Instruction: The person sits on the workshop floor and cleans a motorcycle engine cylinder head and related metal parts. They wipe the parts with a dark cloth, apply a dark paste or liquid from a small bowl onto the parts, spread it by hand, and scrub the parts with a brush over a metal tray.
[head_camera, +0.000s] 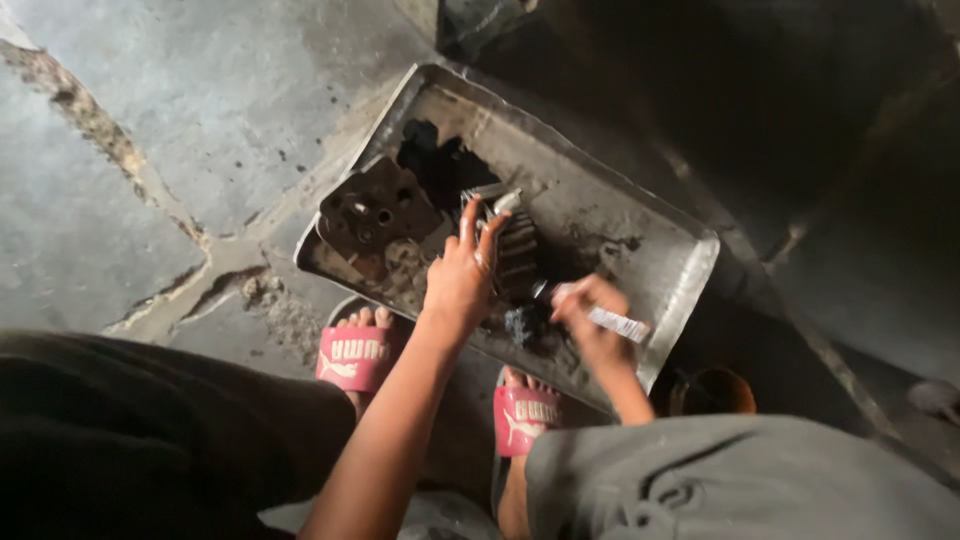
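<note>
Head view shows you crouching over a metal tray (660, 262) that lies on the cracked concrete floor (180, 130). Your left hand (462, 275) rests on a ribbed metal part (515, 250) near the middle of the tray, with the fingers spread and pressing on its top. Your right hand (590, 318) is just beside it, toward the near edge of the tray, and the fingers are closed around a toothbrush (612, 320) with a white handle; the head of it points toward the ribbed part. A dark lump (522, 325) lies in the tray between your two hands. At the left end of the tray stands a bigger brown engine piece (372, 208) with round holes. Your feet are in pink sandals (354, 358), close against the tray's near edge.
</note>
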